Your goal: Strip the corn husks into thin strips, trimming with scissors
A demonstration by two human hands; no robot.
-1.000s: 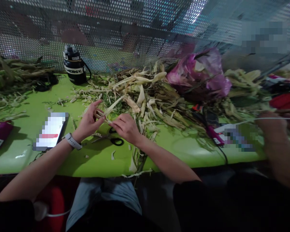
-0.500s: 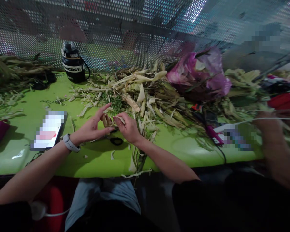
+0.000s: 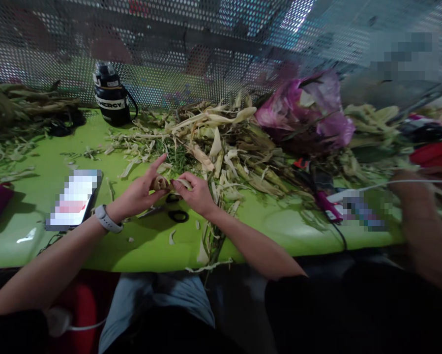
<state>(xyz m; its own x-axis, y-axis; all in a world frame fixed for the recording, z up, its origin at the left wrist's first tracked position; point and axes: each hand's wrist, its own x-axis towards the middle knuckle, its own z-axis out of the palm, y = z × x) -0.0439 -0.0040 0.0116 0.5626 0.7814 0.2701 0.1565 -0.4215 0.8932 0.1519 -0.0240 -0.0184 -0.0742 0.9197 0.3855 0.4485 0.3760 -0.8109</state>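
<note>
Near the middle of the green table, my left hand holds a small curled piece of dried husk between thumb and fingers, with the index finger raised. My right hand pinches a pale husk strip at the right side of that piece, and the fingertips of both hands almost meet. Black-handled scissors lie just below, partly hidden under the hands. Behind them spreads a pile of dry husks with some thin green sprigs.
A phone lies left, and a black bottle stands behind. A pink plastic bag sits at the back right. Another person's hand and a cable with a purple device are at the right. Perforated metal rises behind.
My left hand and the curled piece have turned and shifted slightly, and more of the scissors' handles shows. My right hand stays close by, still pinching the strip.
</note>
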